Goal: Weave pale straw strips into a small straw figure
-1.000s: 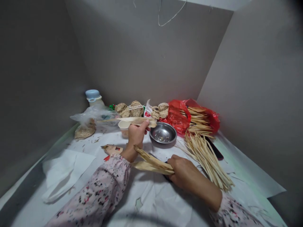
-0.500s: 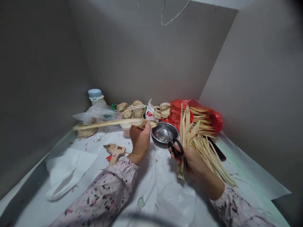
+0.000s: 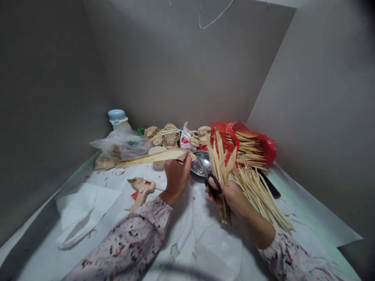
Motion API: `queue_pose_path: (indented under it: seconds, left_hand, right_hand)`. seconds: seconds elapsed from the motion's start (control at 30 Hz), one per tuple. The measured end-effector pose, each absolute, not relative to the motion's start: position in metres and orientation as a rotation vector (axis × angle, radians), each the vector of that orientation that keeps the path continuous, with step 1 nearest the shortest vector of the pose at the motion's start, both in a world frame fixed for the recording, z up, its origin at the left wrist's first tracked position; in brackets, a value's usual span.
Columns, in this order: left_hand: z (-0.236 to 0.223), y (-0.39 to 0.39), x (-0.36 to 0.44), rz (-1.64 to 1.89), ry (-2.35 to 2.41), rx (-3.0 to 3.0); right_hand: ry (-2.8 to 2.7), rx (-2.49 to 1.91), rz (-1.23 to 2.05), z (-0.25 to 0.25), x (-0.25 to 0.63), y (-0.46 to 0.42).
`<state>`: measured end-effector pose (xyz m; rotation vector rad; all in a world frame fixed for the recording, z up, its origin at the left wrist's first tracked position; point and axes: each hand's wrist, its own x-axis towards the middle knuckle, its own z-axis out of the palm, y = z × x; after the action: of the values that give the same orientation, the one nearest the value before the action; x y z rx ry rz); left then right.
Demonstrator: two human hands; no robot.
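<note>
My left hand [image 3: 177, 178], closed, pinches one end of a long, pale dried leaf strip [image 3: 149, 157] that stretches out to the left. In my right hand [image 3: 238, 201] are black-handled scissors [image 3: 215, 187], along with an upright bundle of dried leaf strips [image 3: 220, 160]. The blades point up and left toward the pinched end of the strip; whether they touch it I cannot tell. Behind them lies a shallow metal bowl [image 3: 197, 171] with small scraps in it, partly covered by the bundle and my left hand.
A glue gun [image 3: 142, 191] lies left of my left forearm, near crumpled white paper [image 3: 84, 210]. Loose strips [image 3: 263, 199] and a red plastic bag [image 3: 268, 150] of dried leaves are at the right. Woven pieces [image 3: 170, 136], a paper cup [image 3: 158, 164] and a blue-lidded bottle [image 3: 117, 119] stand behind.
My left hand has moved slightly right with the strip, whose broad side now shows more. The scissors and bundle have shifted a little left, bringing the blades nearer the strip's end.
</note>
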<state>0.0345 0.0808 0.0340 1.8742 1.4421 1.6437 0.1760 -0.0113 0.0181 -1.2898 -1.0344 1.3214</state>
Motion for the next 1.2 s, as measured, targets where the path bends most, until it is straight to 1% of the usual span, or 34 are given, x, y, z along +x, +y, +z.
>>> queue_pose_path:
  seconds: [0.23,0.67,1.2]
  left_hand:
    - [0.031,0.082,0.035,1.593,1.439,1.905]
    - [0.022,0.085,0.038,1.614,1.339,1.92]
    - [0.016,0.091,0.042,1.561,1.348,1.649]
  right_hand:
    - [-1.031,-1.31,1.28,0.017,0.176,-0.006]
    - [-1.047,-1.34,1.232,0.016,0.179,-0.003]
    - [-0.976,-1.283,1.245,0.005,0.183,-0.002]
